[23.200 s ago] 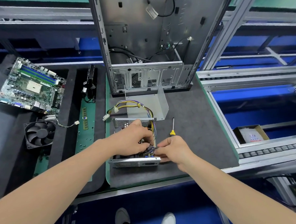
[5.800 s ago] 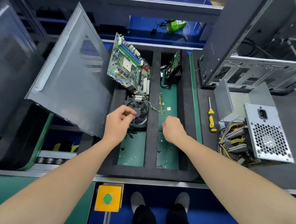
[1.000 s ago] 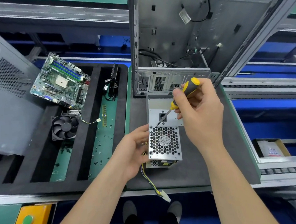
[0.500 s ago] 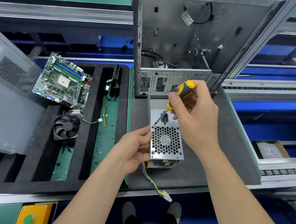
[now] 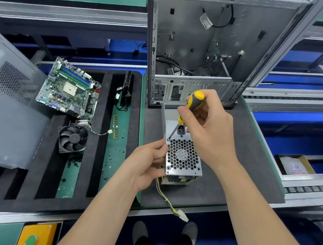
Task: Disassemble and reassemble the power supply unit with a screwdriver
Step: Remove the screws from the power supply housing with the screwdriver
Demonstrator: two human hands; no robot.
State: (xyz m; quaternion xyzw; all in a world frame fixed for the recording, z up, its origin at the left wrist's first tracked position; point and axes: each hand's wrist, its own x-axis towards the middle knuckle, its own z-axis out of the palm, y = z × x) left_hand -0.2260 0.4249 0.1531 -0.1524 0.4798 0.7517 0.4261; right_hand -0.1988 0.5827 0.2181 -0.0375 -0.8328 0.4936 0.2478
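The silver power supply unit [image 5: 183, 158] stands on end on the dark mat, its honeycomb fan grille facing up toward me. My left hand [image 5: 148, 164] grips its left side. My right hand [image 5: 207, 127] holds the yellow and black screwdriver [image 5: 191, 105] by the handle. The tip rests on a screw at the grille's upper left corner. A bundle of yellow and black wires with a white connector [image 5: 183, 217] hangs off the mat's front edge. Behind the unit its metal cover [image 5: 163, 111] stands upright.
The open computer case [image 5: 209, 45] stands behind the mat. To the left a black foam tray [image 5: 95, 163] carries a motherboard [image 5: 67, 89], a cooling fan [image 5: 72, 139], a RAM stick [image 5: 115, 126] and several loose screws. A grey side panel [image 5: 10, 104] leans at far left.
The screwdriver tip has dropped from near the power socket to the screw at the grille's upper left corner. My left hand still holds the unit's side.
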